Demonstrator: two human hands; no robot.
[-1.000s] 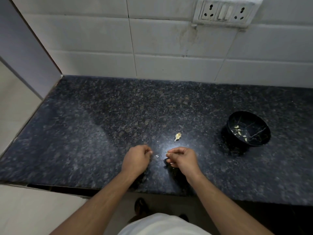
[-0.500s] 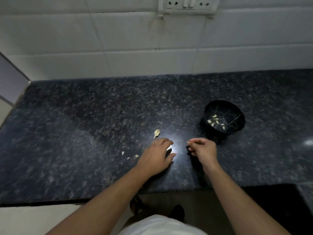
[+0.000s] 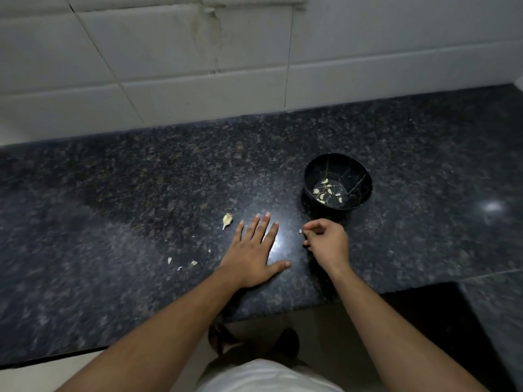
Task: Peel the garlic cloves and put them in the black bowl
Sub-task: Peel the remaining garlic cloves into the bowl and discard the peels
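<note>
Three tiny bits of peel (image 3: pixel 181 263) lie on the dark counter (image 3: pixel 113 222), out to the left of the left hand's wrist. A garlic clove (image 3: pixel 227 220) with its skin on sits on the counter just beside the tip of the little finger, on its left, not touching it. The left hand (image 3: pixel 252 253) lies flat on the counter, palm down. Its fingers (image 3: pixel 261 229) are straight and a little spread, and the thumb sticks out to the right. It holds nothing. To the right of the thumb, a small gap away, is the right hand (image 3: pixel 325 241). Its fingers are curled in, and the thumb and first finger pinch a small pale bit (image 3: pixel 300 231) that peeks out at the fingertips. It is too small to tell if it is a clove or peel. Past the right hand's knuckles, near them but not touching, stands the black bowl (image 3: pixel 359 176). Some peeled cloves (image 3: pixel 325 190) lie at the bottom of it. A white tile wall (image 3: pixel 254 66) stands behind the counter, far past all the fingertips.
</note>
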